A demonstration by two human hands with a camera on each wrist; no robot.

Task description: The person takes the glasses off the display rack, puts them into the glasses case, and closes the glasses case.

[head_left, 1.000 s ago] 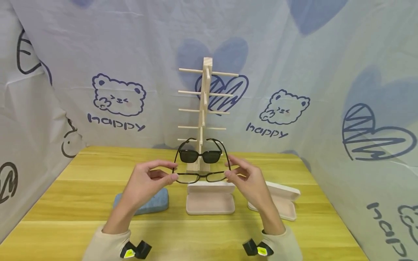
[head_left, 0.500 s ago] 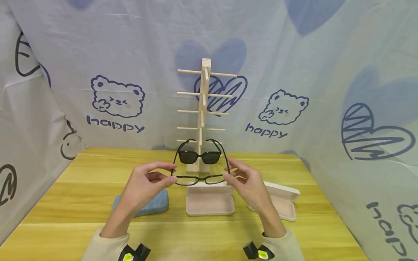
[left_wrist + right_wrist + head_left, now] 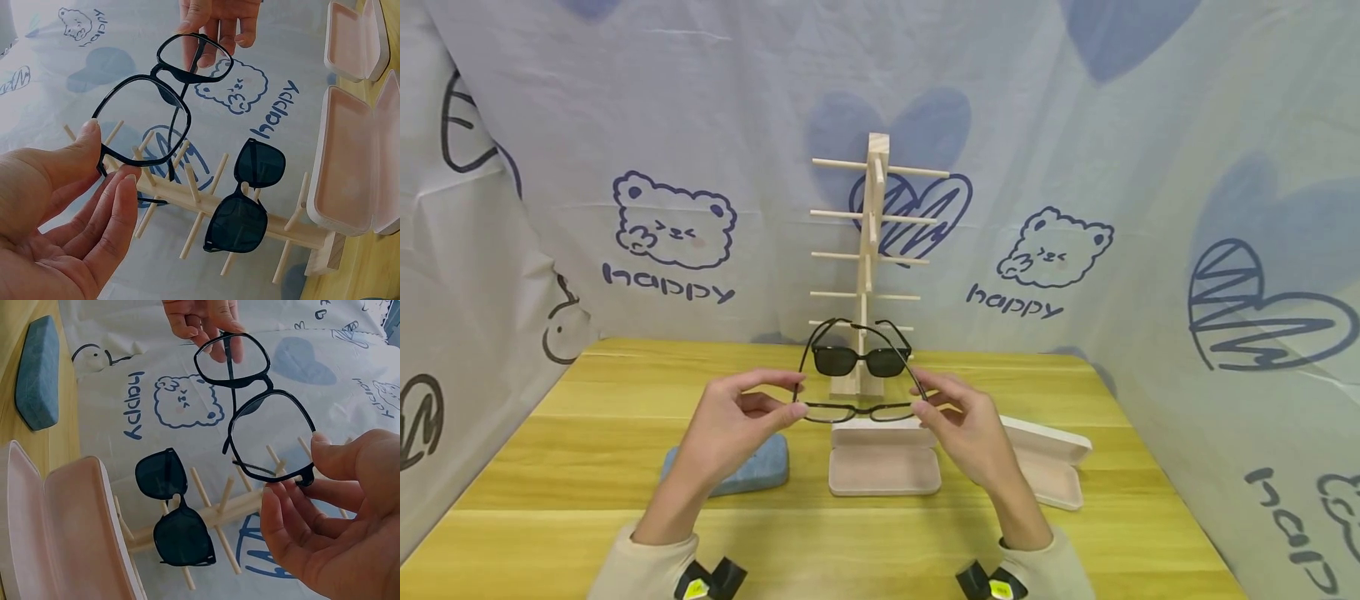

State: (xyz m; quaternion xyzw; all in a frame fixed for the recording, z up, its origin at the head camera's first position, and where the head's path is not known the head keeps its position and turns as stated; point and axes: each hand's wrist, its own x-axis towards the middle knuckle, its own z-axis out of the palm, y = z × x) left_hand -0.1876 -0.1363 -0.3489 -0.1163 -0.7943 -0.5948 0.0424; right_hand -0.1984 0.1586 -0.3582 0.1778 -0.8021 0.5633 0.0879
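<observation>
My left hand point(image 3: 730, 425) and right hand point(image 3: 966, 421) hold a pair of black-framed eyeglasses point(image 3: 862, 412) between them in the air, lenses toward me. Each hand pinches one outer corner of the frame with thumb and fingers. In the head view the right temple arm slants inward, while the left one stands nearer straight out. Behind the eyeglasses, black sunglasses point(image 3: 835, 362) hang low on a wooden peg stand point(image 3: 872, 196). The left wrist view shows the clear lenses and bridge point(image 3: 164, 69) of the eyeglasses, with the left thumb at the rim.
An open white case point(image 3: 883, 471) with pink lining lies below the hands. A second open case point(image 3: 1060, 483) sits to its right, partly behind my right hand. On the left is a closed blue case point(image 3: 760, 467). Several bare pegs point(image 3: 838, 213) stick out of the stand.
The right temple arm of the eyeglasses has swung inward to the left, across the sunglasses in the head view. Both hands keep hold of the frame in nearly the same place.
</observation>
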